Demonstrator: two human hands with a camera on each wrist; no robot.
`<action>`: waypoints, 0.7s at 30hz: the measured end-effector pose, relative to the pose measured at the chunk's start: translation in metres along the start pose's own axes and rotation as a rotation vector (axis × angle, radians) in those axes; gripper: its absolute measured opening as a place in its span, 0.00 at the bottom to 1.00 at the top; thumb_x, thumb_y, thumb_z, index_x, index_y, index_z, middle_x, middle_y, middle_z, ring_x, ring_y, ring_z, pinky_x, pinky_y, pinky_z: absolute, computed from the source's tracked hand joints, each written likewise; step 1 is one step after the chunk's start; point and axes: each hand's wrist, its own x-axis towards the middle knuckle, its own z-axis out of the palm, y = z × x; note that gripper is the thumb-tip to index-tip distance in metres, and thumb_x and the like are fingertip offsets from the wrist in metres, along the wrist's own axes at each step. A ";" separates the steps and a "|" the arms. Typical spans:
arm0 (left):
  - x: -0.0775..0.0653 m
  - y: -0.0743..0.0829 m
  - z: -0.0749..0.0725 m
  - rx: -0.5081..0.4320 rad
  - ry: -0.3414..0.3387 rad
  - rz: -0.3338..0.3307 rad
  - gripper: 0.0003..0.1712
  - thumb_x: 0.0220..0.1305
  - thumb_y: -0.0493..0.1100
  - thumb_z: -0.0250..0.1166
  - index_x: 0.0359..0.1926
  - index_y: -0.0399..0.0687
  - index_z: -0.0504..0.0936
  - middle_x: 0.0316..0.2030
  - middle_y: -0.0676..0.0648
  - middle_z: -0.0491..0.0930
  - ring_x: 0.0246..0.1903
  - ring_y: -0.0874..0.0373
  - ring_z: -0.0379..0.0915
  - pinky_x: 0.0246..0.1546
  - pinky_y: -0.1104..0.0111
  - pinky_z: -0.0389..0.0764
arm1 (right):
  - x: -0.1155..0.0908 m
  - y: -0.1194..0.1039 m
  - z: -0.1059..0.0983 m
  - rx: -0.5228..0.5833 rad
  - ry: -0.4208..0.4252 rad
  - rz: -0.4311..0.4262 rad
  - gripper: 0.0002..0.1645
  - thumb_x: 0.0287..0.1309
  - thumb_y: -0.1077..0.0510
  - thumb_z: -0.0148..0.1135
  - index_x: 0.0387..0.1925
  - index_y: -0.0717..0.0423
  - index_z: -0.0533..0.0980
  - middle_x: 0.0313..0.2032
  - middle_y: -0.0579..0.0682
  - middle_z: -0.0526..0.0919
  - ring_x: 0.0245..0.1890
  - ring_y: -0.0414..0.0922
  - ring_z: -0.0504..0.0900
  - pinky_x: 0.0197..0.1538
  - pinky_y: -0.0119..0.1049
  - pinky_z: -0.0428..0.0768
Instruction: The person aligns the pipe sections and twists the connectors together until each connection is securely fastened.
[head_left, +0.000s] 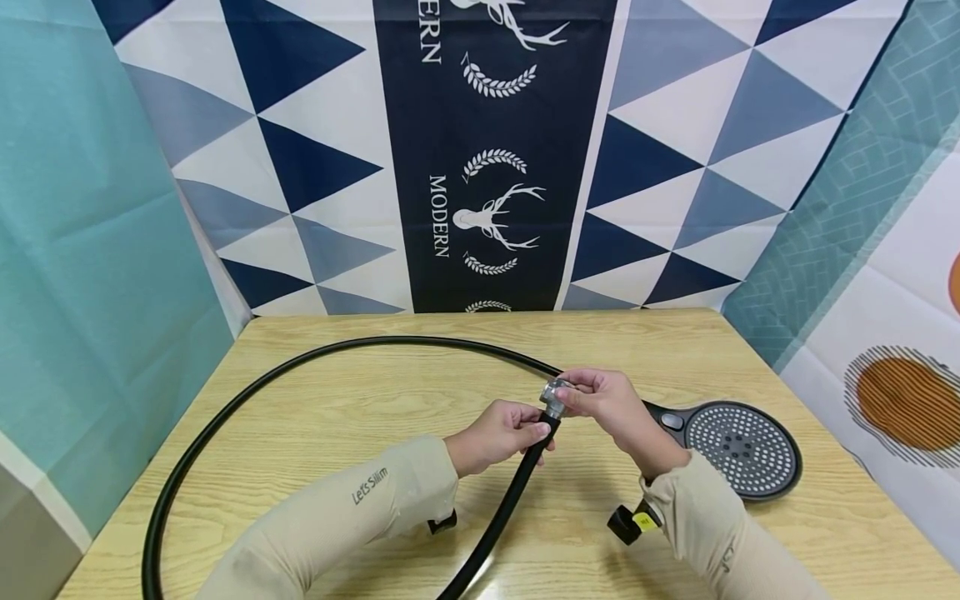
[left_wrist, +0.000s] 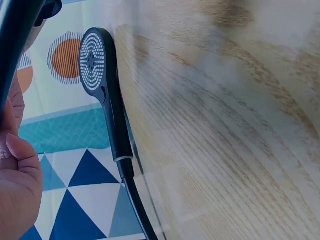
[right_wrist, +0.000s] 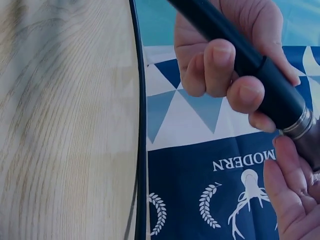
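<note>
A black shower hose (head_left: 512, 492) rises from the table's front edge to a silver metal connector (head_left: 553, 397) in front of me. My left hand (head_left: 497, 435) grips the hose just below that connector, thumb on top. With thumb and fingertips, my right hand (head_left: 609, 407) pinches the connector from the right. In the right wrist view, the left fingers (right_wrist: 220, 55) curl round the black sleeve at the hose end, and the right fingertips lie against the metal fitting (right_wrist: 300, 125). A handheld shower head (head_left: 742, 450) lies beyond my right forearm, its spray face up.
The rest of the hose (head_left: 247, 392) sweeps in a wide loop over the left and back of the wooden table (head_left: 337, 392). Patterned cloth (head_left: 480, 125) hangs behind, with more cloth at both sides. A black wrist fitting with a yellow label (head_left: 643, 521) is below my right cuff.
</note>
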 end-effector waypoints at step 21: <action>0.002 -0.022 -0.001 0.244 -0.063 -0.248 0.06 0.61 0.32 0.65 0.37 0.29 0.82 0.26 0.39 0.83 0.18 0.63 0.72 0.23 0.74 0.73 | 0.025 0.040 -0.020 0.153 0.083 0.216 0.29 0.65 0.59 0.58 0.57 0.81 0.65 0.28 0.43 0.83 0.25 0.35 0.80 0.35 0.29 0.80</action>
